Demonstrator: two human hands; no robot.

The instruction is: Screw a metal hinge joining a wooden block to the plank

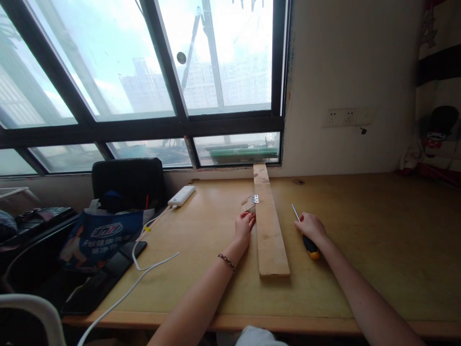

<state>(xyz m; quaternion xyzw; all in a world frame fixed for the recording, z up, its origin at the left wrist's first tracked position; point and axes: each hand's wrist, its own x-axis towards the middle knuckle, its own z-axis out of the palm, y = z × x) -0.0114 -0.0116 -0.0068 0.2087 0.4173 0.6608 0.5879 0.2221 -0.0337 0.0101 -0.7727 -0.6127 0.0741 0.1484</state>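
Observation:
A long wooden plank [270, 235] lies lengthwise across the table, its far end by the window. A small metal hinge [256, 199] sits at its left edge, where a small wooden block [248, 203] meets it. My left hand [245, 227] is at the near side of that block, fingers closed on it beside the plank; the fingertips are partly hidden. To the right of the plank, my right hand [311, 228] grips a screwdriver [309, 247] with a black and yellow handle. Its metal shaft points away from me, up and to the left, apart from the plank.
On the table's left side lie a white power bank [182, 196] and a white cable [154, 265]. A black chair [127, 180] and a blue bag [103, 240] stand to the left. Behind the table [360, 269] are the window and a wall with sockets [348, 117].

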